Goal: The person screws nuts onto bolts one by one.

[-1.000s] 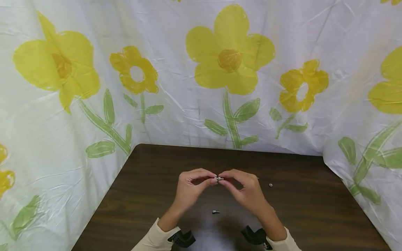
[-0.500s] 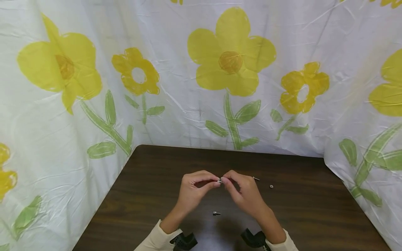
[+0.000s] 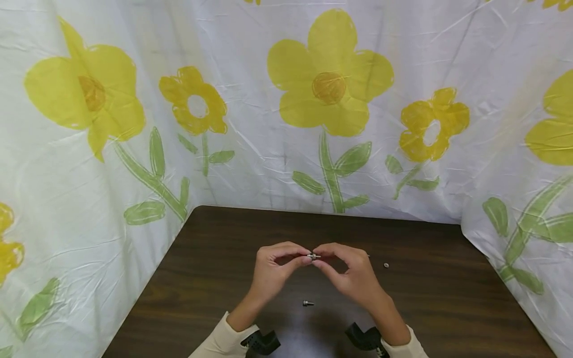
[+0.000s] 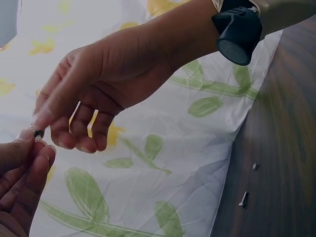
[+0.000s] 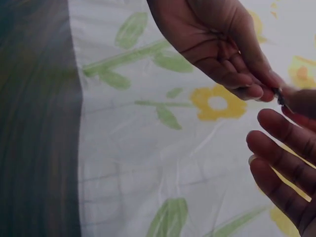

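My two hands meet over the middle of the table in the head view. The left hand [image 3: 274,268] pinches the head end of a small silver bolt [image 3: 318,256] between thumb and forefinger. With its thumb and forefinger, the right hand [image 3: 353,271] pinches a small nut [image 3: 314,256] on that bolt, whose thin end points right, between the right fingers. Fingertips cover much of both parts. In the left wrist view a dark metal bit [image 4: 38,134] shows between the fingertips; the right wrist view has the bolt and nut [image 5: 279,96] there too.
A second bolt [image 3: 308,303] lies on the dark wood table [image 3: 201,298], nearer me than the hands. To the right is a loose nut [image 3: 386,265]. Another screw [image 4: 243,199] lies near it, mostly hidden behind the right hand in the head view. A flowered curtain [image 3: 250,164] surrounds the table.
Half a second ago the right fingertips were drawn together at the bolt's end; now they are spread around the nut again and the thin end shows. The left hand keeps its pinch, shifting slightly left.
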